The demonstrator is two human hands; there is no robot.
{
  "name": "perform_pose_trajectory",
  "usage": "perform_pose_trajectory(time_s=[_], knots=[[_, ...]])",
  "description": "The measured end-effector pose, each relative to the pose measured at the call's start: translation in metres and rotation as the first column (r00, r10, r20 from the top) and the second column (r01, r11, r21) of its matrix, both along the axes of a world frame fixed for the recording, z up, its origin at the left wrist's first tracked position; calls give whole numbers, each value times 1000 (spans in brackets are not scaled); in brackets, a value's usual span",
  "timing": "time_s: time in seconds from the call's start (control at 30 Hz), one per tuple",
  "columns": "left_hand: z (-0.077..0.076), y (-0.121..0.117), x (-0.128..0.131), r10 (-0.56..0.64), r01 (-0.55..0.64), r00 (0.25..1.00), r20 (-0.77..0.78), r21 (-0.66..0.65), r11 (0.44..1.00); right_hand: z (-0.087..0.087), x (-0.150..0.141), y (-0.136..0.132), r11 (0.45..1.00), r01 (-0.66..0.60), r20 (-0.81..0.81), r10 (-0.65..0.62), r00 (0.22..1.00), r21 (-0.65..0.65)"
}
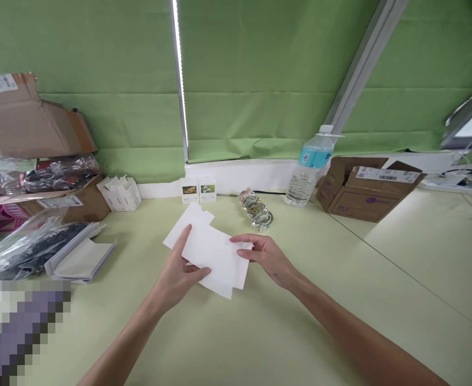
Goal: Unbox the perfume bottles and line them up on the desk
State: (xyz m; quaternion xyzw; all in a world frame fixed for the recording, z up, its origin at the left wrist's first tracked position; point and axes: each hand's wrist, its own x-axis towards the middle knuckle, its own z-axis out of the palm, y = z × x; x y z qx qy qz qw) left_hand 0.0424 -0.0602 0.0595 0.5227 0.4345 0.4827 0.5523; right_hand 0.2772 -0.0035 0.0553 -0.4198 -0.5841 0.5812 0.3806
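Note:
Above the table, a flat white card (215, 252) with stepped, notched edges, like a flattened small carton, is held between both hands. My left hand (182, 271) grips its left and lower side, the thumb lying on top and some fingers hidden underneath. Pinching the right edge is my right hand (264, 254), its thumb and index finger on the card. Whether the card is one piece or several layers, I cannot tell. Beyond it stand two small white boxes with pictures (198, 190), and a row of shiny wrapped round items (256, 209) lies farther right.
A water bottle (308, 166) and an open cardboard box (370, 190) stand at the back right. At left are white cartons (120, 193), a white open tray-like box (81, 257), plastic-wrapped dark goods (38, 249) and stacked cardboard boxes (30, 126). Green blinds (256, 75) hang behind.

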Motion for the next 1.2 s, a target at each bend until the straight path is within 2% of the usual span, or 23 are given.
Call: perform_pose_trajectory(time_s=[0.1, 0.23, 0.37, 0.5, 0.63, 0.73, 0.83, 0.93, 1.03, 1.2], knots=[[1, 4, -5, 61, -61, 998, 7, 10, 998, -1, 0, 0, 995, -69, -111, 60, 992, -73], [1, 6, -11, 70, -70, 997, 33, -5, 998, -1, 0, 0, 985, -127, -200, 102, 975, -117], [-1, 8, -13, 92, -93, 995, 29, 23, 995, 2, -3, -3, 992, -109, -169, 97, 981, -62], [2, 13, -25, 180, -176, 984, -18, 135, 975, 4, -7, -7, 999, -48, -152, 46, 987, -8], [14, 21, -59, 281, -276, 960, 5, 206, 939, 1, -9, -6, 997, -70, -85, 66, 994, -46], [18, 22, -98, 435, -418, 900, -30, 229, 879, -1, -9, -6, 994, -93, -28, 92, 995, -52], [15, 14, -138, 484, -463, 863, -146, 157, 872, 0, -9, -7, 991, -126, 28, 127, 992, -39], [9, 0, -169, 506, -496, 844, -177, 99, 863, -1, -9, -8, 990, -143, 58, 144, 988, -18], [5, -9, -190, 604, -587, 759, -243, 146, 796, -7, -9, -5, 992, -128, 85, 127, 988, 3], [2, -11, -215, 772, -695, 497, -397, 350, 628, -19, -6, 5, 995, -94, 125, 91, 988, 18]])
